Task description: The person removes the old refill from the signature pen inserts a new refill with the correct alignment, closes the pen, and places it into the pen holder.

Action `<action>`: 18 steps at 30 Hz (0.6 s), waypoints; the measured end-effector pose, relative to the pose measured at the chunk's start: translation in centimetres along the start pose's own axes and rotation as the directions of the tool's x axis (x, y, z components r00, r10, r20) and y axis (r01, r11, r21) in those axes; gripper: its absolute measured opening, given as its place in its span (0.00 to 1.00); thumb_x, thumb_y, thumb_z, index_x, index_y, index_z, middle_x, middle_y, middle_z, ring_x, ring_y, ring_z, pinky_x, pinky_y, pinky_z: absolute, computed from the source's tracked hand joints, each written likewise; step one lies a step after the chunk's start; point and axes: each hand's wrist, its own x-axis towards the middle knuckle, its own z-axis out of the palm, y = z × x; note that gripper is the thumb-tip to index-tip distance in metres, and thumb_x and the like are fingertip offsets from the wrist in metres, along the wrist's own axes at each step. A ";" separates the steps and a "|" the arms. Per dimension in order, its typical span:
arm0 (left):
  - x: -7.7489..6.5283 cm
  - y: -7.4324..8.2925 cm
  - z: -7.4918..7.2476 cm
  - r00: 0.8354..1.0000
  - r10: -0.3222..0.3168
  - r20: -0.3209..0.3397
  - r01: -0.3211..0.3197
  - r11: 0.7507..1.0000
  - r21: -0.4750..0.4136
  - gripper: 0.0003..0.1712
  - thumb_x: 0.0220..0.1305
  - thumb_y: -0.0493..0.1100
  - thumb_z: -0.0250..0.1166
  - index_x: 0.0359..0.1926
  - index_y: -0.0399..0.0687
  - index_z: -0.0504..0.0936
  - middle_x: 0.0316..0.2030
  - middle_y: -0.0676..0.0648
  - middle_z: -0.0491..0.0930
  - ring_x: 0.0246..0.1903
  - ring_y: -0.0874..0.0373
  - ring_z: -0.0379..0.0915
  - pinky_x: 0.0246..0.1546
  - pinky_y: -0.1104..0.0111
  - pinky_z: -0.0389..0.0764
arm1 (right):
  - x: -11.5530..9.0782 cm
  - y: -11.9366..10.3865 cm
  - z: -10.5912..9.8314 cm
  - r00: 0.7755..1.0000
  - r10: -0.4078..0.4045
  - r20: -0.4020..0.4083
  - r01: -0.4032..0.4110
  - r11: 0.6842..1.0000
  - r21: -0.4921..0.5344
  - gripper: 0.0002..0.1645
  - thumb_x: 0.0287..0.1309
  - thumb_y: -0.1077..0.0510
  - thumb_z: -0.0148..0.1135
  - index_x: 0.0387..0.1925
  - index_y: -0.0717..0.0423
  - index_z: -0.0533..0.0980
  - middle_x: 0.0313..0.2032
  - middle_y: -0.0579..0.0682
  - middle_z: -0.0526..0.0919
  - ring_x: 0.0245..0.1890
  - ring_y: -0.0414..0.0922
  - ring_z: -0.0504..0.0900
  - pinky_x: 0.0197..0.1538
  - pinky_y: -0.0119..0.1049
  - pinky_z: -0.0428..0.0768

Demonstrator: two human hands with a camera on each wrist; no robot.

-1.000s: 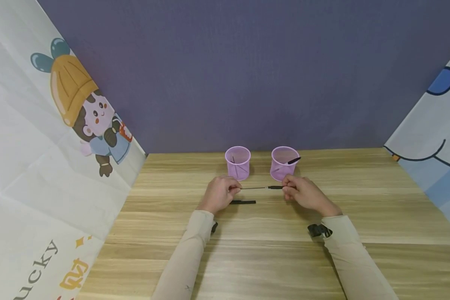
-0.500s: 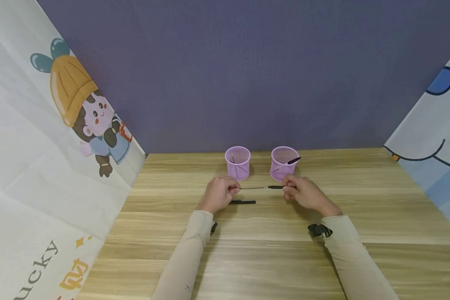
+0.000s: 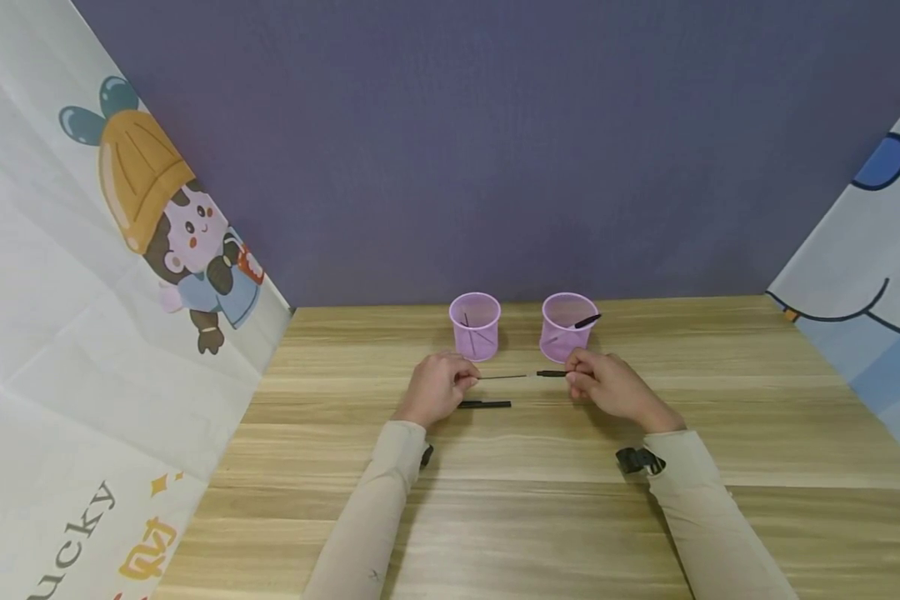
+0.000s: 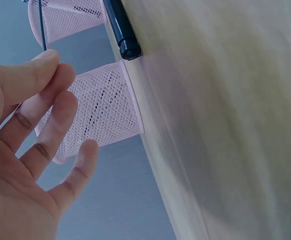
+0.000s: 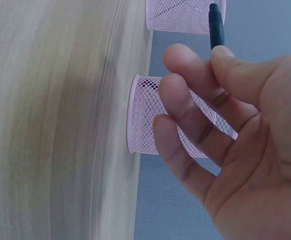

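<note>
My left hand [image 3: 437, 387] pinches one end of a thin dark rod that looks like a pen refill [image 3: 502, 377], between thumb and forefinger; its other fingers are spread apart. The refill lies level, with its pale tip towards the right. In my right hand [image 3: 607, 385], thumb and forefinger pinch a short black pen piece [image 5: 216, 25], narrowed at its exposed end. That end faces the refill's tip across a small gap. Below the refill, a black pen barrel or cap [image 3: 487, 404] lies on the table, partly hidden behind the left hand in the head view.
Two pink mesh cups stand behind the hands. The left cup [image 3: 461, 337] holds several thin dark rods; the right cup [image 3: 546, 312] holds a pen-like piece with a black end [image 3: 587, 321]. A dark panel [image 3: 495, 150] rises at the wooden table's [image 3: 495, 533] back edge.
The left hand has shifted very slightly left with the refill, so the gap to the black pen piece looks a little wider. The right hand stays nearly still.
</note>
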 end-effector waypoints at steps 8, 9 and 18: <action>-0.1 -0.2 0.2 1.000 -0.019 0.012 0.019 1.000 0.002 0.04 0.58 0.37 0.74 0.32 0.53 0.91 0.36 0.55 0.90 0.40 0.59 0.85 0.46 0.63 0.84 | -0.1 0.0 -0.1 1.000 -0.005 -0.007 0.005 1.000 0.011 0.02 0.71 0.61 0.60 0.38 0.54 0.76 0.25 0.46 0.85 0.26 0.44 0.83 0.34 0.30 0.78; -0.1 -0.2 0.2 1.000 -0.020 0.011 0.020 1.000 0.001 0.04 0.58 0.37 0.74 0.32 0.53 0.91 0.35 0.55 0.90 0.40 0.59 0.85 0.45 0.63 0.84 | -0.1 0.0 -0.1 1.000 -0.001 -0.006 0.001 1.000 0.011 0.02 0.71 0.61 0.60 0.38 0.54 0.76 0.25 0.46 0.85 0.26 0.44 0.84 0.34 0.30 0.78; -0.1 -0.4 0.2 1.000 -0.020 0.006 0.020 1.000 0.017 0.04 0.57 0.38 0.75 0.31 0.53 0.91 0.35 0.55 0.90 0.37 0.60 0.85 0.42 0.64 0.84 | -0.1 0.0 0.0 1.000 0.004 0.000 -0.004 1.000 0.012 0.03 0.71 0.60 0.60 0.38 0.53 0.76 0.25 0.46 0.85 0.27 0.44 0.84 0.35 0.31 0.78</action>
